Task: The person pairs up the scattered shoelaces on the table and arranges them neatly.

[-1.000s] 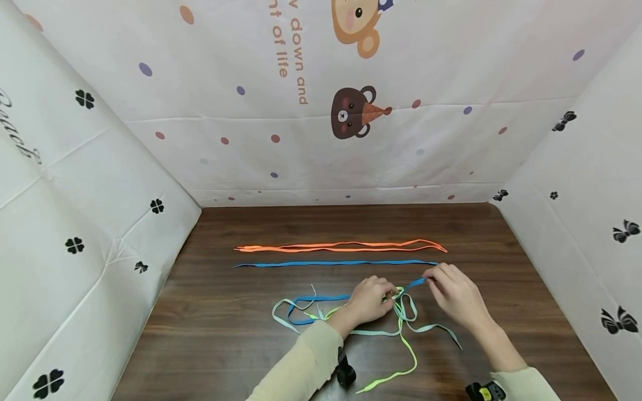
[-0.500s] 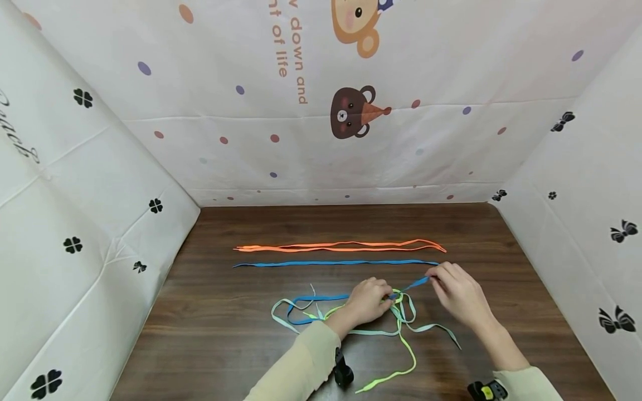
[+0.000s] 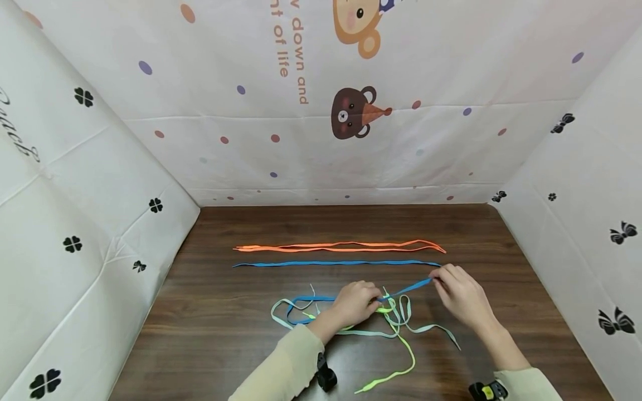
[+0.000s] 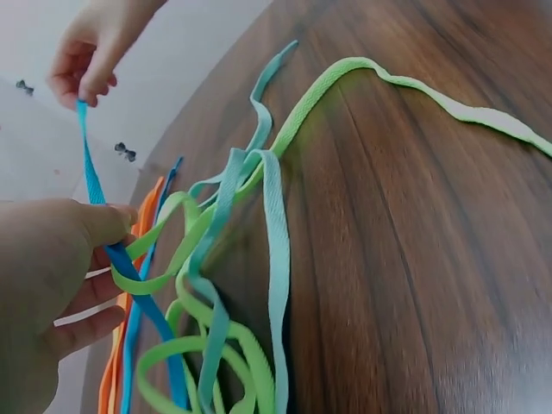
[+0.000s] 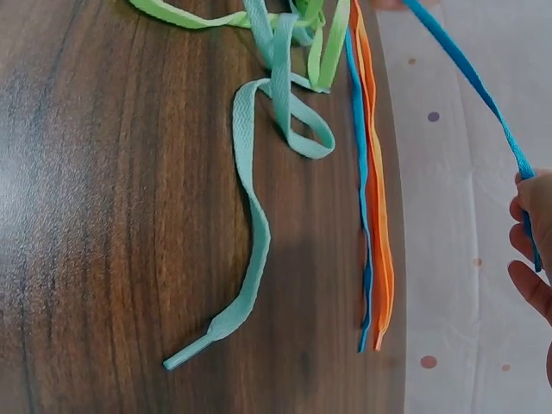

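A blue shoelace (image 3: 413,286) runs taut between the two hands. The right hand (image 3: 458,292) pinches it near one end, and in the right wrist view its tip pokes out below the fingers (image 5: 542,207). Further along, the left hand (image 3: 353,303) pinches the same lace between thumb and fingers. A lime green shoelace (image 4: 259,177) loops around the blue one just beside the left fingertips. Pale mint green shoelace (image 5: 250,198) lies tangled with the lime one below the hands, one tipped end trailing to the right. The rest of the blue lace curls left behind the left wrist.
Orange shoelaces (image 3: 341,245) lie straight across the back of the brown wooden table (image 3: 200,345). In front of them another blue shoelace (image 3: 321,264) is stretched out. White printed cloth walls (image 3: 200,150) close in the back and both sides.
The left hand has shifted left, dragging the green loops with it. The right hand has edged slightly right, and more blue lace shows between the hands.
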`<state>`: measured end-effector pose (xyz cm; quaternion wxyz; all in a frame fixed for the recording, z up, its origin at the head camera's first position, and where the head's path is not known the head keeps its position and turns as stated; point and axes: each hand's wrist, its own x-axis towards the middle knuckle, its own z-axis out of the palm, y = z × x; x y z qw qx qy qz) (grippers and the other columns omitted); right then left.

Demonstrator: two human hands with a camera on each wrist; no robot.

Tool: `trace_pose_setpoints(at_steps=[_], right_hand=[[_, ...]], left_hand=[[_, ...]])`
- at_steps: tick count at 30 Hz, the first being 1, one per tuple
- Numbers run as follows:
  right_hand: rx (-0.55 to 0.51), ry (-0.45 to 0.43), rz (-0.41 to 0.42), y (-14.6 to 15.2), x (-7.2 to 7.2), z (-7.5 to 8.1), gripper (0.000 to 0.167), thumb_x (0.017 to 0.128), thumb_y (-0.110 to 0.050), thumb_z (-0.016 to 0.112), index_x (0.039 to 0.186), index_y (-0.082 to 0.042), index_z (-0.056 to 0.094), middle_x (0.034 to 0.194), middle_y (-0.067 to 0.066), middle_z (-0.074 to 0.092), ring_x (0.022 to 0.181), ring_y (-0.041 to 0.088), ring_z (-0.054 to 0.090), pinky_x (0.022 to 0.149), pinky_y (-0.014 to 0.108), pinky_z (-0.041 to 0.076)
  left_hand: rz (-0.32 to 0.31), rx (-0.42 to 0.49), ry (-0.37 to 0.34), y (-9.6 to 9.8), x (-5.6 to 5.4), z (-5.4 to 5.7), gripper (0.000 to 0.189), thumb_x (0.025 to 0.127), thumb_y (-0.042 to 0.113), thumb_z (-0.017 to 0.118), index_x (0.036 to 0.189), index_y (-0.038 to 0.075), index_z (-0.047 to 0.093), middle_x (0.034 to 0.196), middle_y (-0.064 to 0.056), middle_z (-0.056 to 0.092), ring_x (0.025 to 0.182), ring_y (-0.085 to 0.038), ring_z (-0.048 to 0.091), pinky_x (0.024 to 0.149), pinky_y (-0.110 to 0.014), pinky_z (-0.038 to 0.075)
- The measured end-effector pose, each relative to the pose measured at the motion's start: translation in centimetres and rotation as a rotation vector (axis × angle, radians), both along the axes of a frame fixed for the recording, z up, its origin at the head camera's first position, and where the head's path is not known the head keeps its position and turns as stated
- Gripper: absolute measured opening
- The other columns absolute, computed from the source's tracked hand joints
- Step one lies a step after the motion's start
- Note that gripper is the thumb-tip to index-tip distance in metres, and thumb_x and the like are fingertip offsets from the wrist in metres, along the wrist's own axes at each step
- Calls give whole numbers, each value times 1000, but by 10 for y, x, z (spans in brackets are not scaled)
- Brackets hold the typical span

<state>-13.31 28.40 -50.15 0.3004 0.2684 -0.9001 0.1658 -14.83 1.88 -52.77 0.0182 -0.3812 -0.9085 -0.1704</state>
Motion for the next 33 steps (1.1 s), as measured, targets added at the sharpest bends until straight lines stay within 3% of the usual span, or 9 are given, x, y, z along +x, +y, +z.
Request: trace_pose_setpoints(at_steps=[3,9,15,19,22,26,30,33], right_hand=[[0,-2,-8,2,0,-3,8,78,-6,61,86,-7,63,80,0,58,71,15,51,59,31,41],[6,-19,-33,5,0,-7,20,68,1,69,86,-7,63,80,0,58,73,15,52,61,31,41],[1,-22,-39,9,0,-9,7,80,-7,63,87,-6,63,81,1,58,73,17,53,61,33,42],[4,-31,-49,10,0,-10,6,82,-7,61,87,-6,64,80,1,58,73,17,53,61,33,42],[10,-35,-58,12,0,-11,12,76,-3,66,87,-7,63,80,1,58,72,16,53,60,33,42],[14,-35,-73,13,0,-11,23,67,1,71,86,-7,63,80,1,58,72,16,53,59,33,42],[17,-36,-82,16,0,-11,21,69,2,70,87,-7,64,82,3,59,73,18,54,58,34,43],[17,-36,-93,18,0,-11,21,69,2,71,87,-6,63,81,4,58,72,18,54,57,35,44]], left_hand=[[1,3,4,-9,3,2,10,89,26,61,93,21,69,87,11,63,77,-5,56,73,-19,45],[9,0,14,-28,8,6,9,89,23,60,91,22,69,87,11,64,78,-4,57,77,-22,47],[37,27,4,-53,13,5,8,88,22,62,90,19,69,85,10,64,76,-5,57,75,-25,48],[59,42,-9,-71,16,5,5,87,22,64,86,19,68,80,10,61,71,-5,52,66,-22,45],[79,35,-8,-83,18,5,5,87,23,63,83,20,66,76,10,57,68,-4,48,61,-21,42],[108,26,3,-95,20,7,7,88,21,62,81,20,65,74,10,55,67,-5,50,65,-26,46],[141,31,20,-107,20,10,6,87,20,63,81,19,66,75,10,57,71,-7,54,71,-31,48],[167,42,16,-116,21,11,6,86,20,64,82,18,67,76,10,58,72,-8,55,68,-30,48]])
